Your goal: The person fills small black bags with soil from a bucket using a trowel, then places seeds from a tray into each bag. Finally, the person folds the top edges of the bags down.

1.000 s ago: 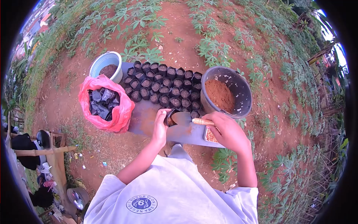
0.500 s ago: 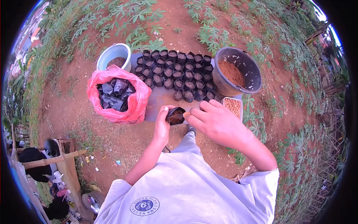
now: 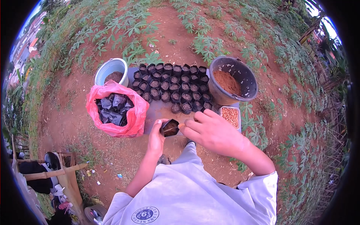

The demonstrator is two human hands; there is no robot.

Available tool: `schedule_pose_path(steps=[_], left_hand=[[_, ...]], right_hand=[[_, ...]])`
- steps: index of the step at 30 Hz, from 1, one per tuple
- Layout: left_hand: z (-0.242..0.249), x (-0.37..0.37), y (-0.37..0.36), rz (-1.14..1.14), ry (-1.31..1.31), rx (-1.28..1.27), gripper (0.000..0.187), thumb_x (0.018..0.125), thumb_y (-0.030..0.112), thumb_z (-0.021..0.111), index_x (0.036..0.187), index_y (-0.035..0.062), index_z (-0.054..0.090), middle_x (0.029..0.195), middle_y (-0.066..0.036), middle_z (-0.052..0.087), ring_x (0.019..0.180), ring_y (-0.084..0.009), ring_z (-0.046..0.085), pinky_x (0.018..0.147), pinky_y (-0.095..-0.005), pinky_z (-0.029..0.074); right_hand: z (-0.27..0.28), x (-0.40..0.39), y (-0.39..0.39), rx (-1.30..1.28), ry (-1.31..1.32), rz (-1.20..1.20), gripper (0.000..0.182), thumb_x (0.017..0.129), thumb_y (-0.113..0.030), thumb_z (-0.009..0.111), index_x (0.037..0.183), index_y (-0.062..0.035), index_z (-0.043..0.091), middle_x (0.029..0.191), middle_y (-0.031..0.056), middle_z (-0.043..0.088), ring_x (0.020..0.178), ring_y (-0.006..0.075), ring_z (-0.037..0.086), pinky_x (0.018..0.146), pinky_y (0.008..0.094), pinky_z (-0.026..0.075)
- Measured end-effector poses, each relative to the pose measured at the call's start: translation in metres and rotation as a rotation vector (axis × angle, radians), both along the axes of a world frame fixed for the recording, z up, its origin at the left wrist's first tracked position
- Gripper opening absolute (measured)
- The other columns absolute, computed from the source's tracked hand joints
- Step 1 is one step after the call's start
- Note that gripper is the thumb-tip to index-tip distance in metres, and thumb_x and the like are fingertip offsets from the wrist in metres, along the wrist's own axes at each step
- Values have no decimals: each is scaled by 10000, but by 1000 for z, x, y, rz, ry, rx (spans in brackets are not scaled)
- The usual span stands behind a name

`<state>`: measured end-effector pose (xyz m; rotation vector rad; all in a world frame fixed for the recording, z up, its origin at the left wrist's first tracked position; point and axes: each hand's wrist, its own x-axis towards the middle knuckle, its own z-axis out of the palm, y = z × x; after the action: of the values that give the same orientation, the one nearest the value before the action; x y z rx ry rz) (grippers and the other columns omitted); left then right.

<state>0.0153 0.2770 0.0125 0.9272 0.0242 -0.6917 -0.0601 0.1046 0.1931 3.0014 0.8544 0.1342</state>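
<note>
My left hand (image 3: 155,139) grips a black plastic seedling bag (image 3: 164,131) by its left side, tilted so that its mouth faces up toward me. Brown soil shows inside the bag. At the bag's right rim is my right hand (image 3: 213,132), its fingers pinched together. Something small and orange shows at those fingertips, too small to name. Just beyond my hands, several rows of soil-filled black seedling bags (image 3: 174,87) stand upright on a grey table (image 3: 155,112).
On the left are a pink plastic bag (image 3: 140,116) of folded black bags and a light blue bucket (image 3: 98,77) with dark soil. A dark bucket (image 3: 249,84) of reddish soil and a clear box of corn kernels (image 3: 229,117) stand right. Cassava-like plants (image 3: 210,47) grow beyond.
The view has tilted, so the table and its containers appear lower. My left hand still holds the seedling bag, and my right hand stays pinched at its rim.
</note>
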Motion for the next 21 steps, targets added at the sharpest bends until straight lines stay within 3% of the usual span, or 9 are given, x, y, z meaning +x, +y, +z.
schedule_pose_path(steps=[7,15,17,21], left_hand=[[8,12,-41,-79,44,-9,318,1014,289,362,1097,38,540,1046,-76,604,1012,-159,581,930,-335,447],[15,19,-124,-129,35,19,330,1015,316,371,1121,49,533,1078,-75,599,1028,-170,581,937,-343,445],[20,19,-143,-163,62,13,340,1008,329,381,1124,54,543,1067,-82,622,998,-178,606,869,-358,483],[12,26,-174,-164,86,56,339,1007,352,393,1131,66,529,1090,-69,599,1024,-172,586,907,-363,464]], right_hand=[[-7,5,-47,84,-7,-68,308,768,-161,544,1062,-76,577,858,3,521,834,171,508,741,321,415],[-8,1,-137,166,-15,-153,351,740,-131,580,1086,-74,598,975,16,592,883,195,538,782,335,450],[-1,-3,-163,231,-19,-187,334,739,-105,592,1071,-71,599,973,22,598,878,207,545,780,344,451],[-4,-13,-226,354,-99,-314,256,733,-68,594,988,-60,578,885,48,539,853,229,534,768,350,433]])
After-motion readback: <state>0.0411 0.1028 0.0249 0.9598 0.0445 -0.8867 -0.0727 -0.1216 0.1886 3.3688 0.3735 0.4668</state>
